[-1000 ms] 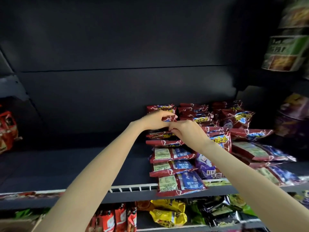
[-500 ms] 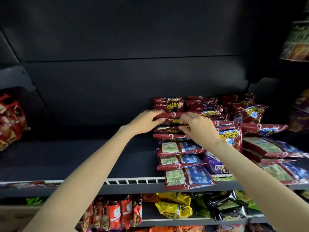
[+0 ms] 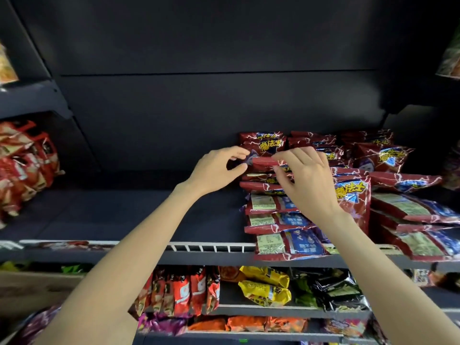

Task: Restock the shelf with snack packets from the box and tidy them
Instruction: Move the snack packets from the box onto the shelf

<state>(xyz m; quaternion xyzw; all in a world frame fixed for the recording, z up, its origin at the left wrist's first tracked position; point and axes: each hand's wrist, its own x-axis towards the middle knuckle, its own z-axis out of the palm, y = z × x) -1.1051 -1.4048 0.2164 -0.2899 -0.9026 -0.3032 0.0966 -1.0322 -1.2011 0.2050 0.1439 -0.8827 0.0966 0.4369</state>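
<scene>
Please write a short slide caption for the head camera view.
Both hands, left and right, grip one dark red snack packet on the shelf.

left hand (image 3: 216, 170) and right hand (image 3: 307, 180) pinching red snack packet (image 3: 263, 162), dark shelf (image 3: 124, 215)

2 bare forearms, no sleeves, hands ungloved.

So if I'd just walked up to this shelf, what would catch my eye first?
Probably the two bare hands in the middle: the left hand and right hand both pinch a dark red snack packet atop a stack. Around it, red packets crowd the right half of the dark shelf. One level down, bright yellow packets stand out.
</scene>
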